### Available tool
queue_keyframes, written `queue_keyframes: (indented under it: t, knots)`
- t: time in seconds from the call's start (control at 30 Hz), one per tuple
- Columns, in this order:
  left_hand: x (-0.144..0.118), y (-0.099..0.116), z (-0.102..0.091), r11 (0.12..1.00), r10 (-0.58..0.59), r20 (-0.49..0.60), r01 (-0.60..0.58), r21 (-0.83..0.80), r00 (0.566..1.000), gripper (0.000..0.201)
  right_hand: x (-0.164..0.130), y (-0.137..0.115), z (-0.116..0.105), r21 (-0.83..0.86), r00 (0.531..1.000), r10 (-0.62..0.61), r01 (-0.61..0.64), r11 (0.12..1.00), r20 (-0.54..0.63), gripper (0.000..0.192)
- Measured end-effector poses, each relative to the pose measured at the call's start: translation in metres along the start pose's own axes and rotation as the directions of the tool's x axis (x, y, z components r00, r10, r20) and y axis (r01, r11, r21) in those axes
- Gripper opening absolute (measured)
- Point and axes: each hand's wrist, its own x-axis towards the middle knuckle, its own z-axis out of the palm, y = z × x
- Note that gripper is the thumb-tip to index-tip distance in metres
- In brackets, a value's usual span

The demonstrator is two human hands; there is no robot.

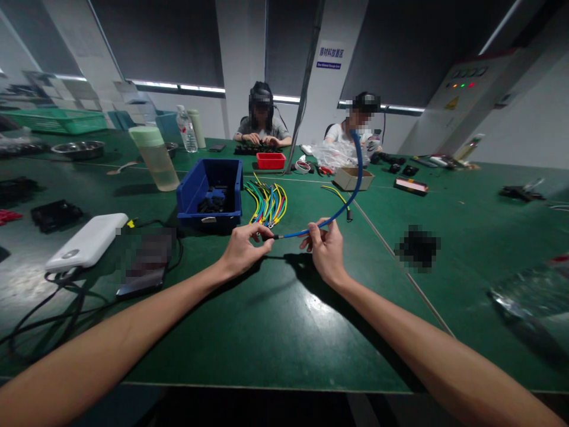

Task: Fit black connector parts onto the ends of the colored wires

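Note:
My right hand (326, 249) pinches a blue cable (342, 207) a little way from its near end, and the rest of the cable arcs up and away. At that near end, my left hand (246, 249) has its thumb and forefinger closed on a small black connector piece (270, 237), partly hidden by the fingertips. Just beyond the hands lies a bundle of coloured wires (269, 201), yellow, green, blue and red. A separate yellow wire (338, 194) with a black end rests to its right. The blue bin (208, 222) beside the bundle contains small black parts (213, 201).
On the left are a white power bank (89, 240) with cables, a phone-like device (149, 261) and a bottle (155, 160). A small red tray (271, 161) and a cardboard box (353, 179) stand farther back. Two people sit across the green table (275, 332). A plastic bottle (533, 290) lies at right.

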Motion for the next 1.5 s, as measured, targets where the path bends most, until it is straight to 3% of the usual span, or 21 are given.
queue_keyframes:
  t: [0.43, 1.5]
  knots:
    - [-0.0014, 0.004, -0.0011, 0.999, -0.039, 0.016, 0.039, 0.031, 0.999, 0.011, -0.0009, 0.0027, 0.0, -0.007, 1.0, -0.007, 0.007, 1.0, 0.028, 0.026]
    - [-0.0015, 0.002, -0.0004, 1.0, -0.013, 0.031, 0.013, 0.014, 0.999, 0.01, -0.0038, -0.0016, 0.001, -0.015, 0.997, 0.024, -0.023, 1.0, 0.076, 0.026]
